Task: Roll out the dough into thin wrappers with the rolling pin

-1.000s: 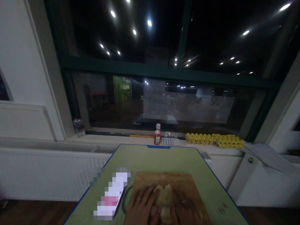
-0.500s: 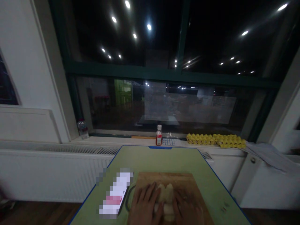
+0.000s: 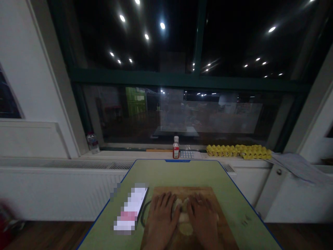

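Observation:
Pale dough [image 3: 185,227] lies on a wooden board [image 3: 192,190], partly hidden beneath and between my two hands. A rounded piece of it shows nearest me, and lumpy edges stick up between the fingers at the far end. My left hand [image 3: 163,215] rests palm down along the dough's left side, fingers stretched forward over the board, thumb against the dough. On the right side, my right hand [image 3: 203,215] also lies palm down, fingers extended forward and its inner edge touching the dough. Neither hand is wrapped around anything.
A blue-edged green table [image 3: 166,175] carries the board. Left of it lies a slab with a bright, blurred-out screen [image 3: 130,211], beside a dark curved handle [image 3: 143,213]. On the windowsill stand a red-labelled bottle [image 3: 176,149], yellow egg trays [image 3: 239,151] and a clear bottle [image 3: 93,143].
Both hands have slid forward over the dough, covering more of its far end. More of the rounded near piece now shows. The camera view has shifted slightly.

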### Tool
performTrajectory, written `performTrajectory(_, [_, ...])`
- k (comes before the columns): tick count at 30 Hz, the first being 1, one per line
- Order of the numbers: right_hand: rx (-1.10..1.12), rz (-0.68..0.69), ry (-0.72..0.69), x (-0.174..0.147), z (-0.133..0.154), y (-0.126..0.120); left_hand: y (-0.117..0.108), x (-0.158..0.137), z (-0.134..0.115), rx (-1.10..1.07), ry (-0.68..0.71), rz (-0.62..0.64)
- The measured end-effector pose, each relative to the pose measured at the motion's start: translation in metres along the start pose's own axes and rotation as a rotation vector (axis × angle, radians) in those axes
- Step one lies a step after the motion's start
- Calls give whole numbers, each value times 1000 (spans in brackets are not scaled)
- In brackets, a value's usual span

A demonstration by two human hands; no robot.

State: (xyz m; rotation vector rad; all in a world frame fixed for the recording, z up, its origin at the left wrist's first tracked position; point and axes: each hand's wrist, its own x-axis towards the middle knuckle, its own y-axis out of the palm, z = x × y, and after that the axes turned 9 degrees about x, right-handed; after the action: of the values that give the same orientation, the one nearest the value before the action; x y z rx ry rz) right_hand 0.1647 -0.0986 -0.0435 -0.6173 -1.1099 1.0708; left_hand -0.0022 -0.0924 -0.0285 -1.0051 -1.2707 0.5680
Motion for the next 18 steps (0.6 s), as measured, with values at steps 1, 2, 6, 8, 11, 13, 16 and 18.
performTrajectory(1, [-3,-16,-30,-10,-5,7,2,-8,3,16,52,-21])
performTrajectory(2, [3,-42,-42,-20,-11,15,5,-16,7,34,107,-39])
performTrajectory(6, [20,-74,-39,-40,-22,32,12,-37,16,94,249,-99])
performTrajectory(8, [26,-53,-25,-33,-16,23,9,-34,13,87,238,-81])
performTrajectory(11, [22,31,-39,-7,0,-5,0,-14,4,56,102,11])
performTrajectory(13, [9,77,-22,12,9,-21,-3,3,-1,37,28,82])
performTrajectory(16, [5,154,-7,27,14,-29,-3,19,-4,19,1,128])
performTrajectory(18, [14,149,-7,24,11,-27,-3,20,-3,14,2,136])
